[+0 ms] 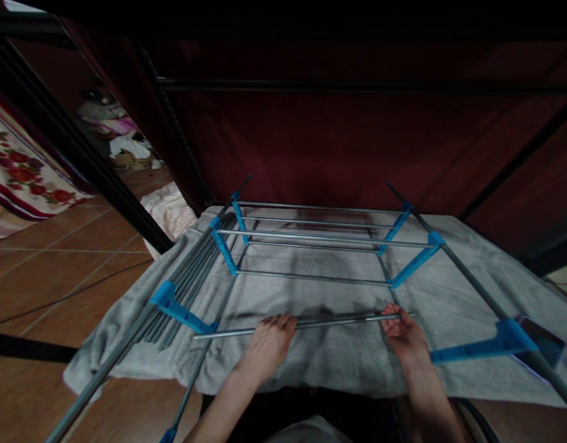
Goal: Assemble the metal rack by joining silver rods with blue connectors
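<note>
Across the front of a partly assembled rack lies a thin silver metal rod (338, 321). My left hand (274, 338) is closed over it from above, left of its middle. Palm up, my right hand (404, 335) has its fingers curled at the rod's right end. The rod's left end rests near a blue plastic bracket (184, 312) on the left poles. Another blue bracket (481, 346), on the right pole (477, 283), is just right of my right hand. Farther back, several crossbars (320, 235) span between more blue brackets.
Grey cloth (311, 366) lies under the rack. Several loose metal rods (186, 295) lie side by side at left. A dark flat device (544, 344), perhaps a phone, lies under the right pole. Dark red panels (311, 141) rise behind. A thin cable (71, 295) crosses the tiled floor.
</note>
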The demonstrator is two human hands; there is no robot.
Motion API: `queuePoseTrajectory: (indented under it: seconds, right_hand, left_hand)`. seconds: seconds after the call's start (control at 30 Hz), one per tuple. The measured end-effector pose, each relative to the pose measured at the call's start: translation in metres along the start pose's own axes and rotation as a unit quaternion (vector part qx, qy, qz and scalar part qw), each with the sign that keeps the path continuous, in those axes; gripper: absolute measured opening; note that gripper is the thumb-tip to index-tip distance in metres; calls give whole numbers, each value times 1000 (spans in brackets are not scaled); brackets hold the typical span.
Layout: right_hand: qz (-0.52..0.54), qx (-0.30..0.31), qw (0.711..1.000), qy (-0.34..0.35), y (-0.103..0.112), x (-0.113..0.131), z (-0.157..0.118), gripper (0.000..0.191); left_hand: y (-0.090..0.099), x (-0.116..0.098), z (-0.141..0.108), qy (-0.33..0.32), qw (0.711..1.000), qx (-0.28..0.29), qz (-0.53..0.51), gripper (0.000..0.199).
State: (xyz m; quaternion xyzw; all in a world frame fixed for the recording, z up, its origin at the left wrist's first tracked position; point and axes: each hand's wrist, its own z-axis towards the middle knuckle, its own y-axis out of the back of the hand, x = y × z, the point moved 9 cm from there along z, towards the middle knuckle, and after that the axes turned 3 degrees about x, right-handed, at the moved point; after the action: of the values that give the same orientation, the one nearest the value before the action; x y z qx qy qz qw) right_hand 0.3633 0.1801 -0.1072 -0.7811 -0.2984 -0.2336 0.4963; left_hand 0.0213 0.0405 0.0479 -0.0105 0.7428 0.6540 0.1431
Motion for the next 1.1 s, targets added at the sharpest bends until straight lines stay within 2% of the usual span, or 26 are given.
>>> queuePoseTrajectory:
  seconds: [0.1,0.3,0.47,0.73,0.9,1.1]
  right_hand:
    - [14,-41,999,-24,-4,-3,-1,20]
    - [28,-45,999,-8,-32,3,-10,15]
    - [53,-51,997,-2,-44,11,-13,15]
    - [-6,30,999,25,-82,23,-3,3]
    - [-38,36,998,24,-104,28,7,9]
    - [-49,29,998,25,-113,37,16,11]
  left_hand:
    - [8,6,19,-8,1000,-4,18,29]
    - [14,8,49,-34,999,9,37,35]
    - [20,11,71,-55,997,-4,45,34]
    - [30,42,82,-25,999,-24,25,34]
    - [38,50,91,3,999,-37,29,36]
    - [38,51,99,6,999,-40,24,38]
